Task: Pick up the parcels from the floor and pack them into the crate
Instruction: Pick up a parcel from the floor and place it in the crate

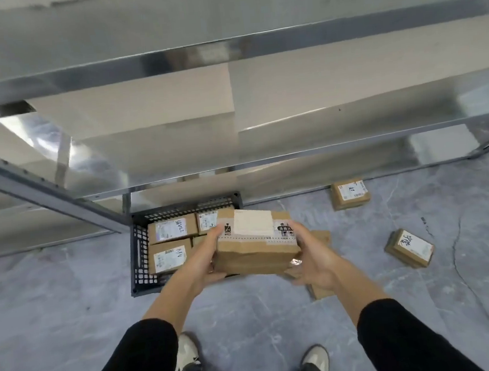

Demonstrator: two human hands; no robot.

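Two hands grip one taped parcel (254, 243) by its ends: left hand (205, 256) curled round the left end, right hand (313, 256) round the right. It is held over the black crate (138, 253). Packed parcels (171, 230) fill the crate's left side. The crate sits on the floor (69, 289) at the foot of the shelf (177, 173). Far loose parcel (350, 194) and near loose parcel (410, 247) lie to the right, well apart.
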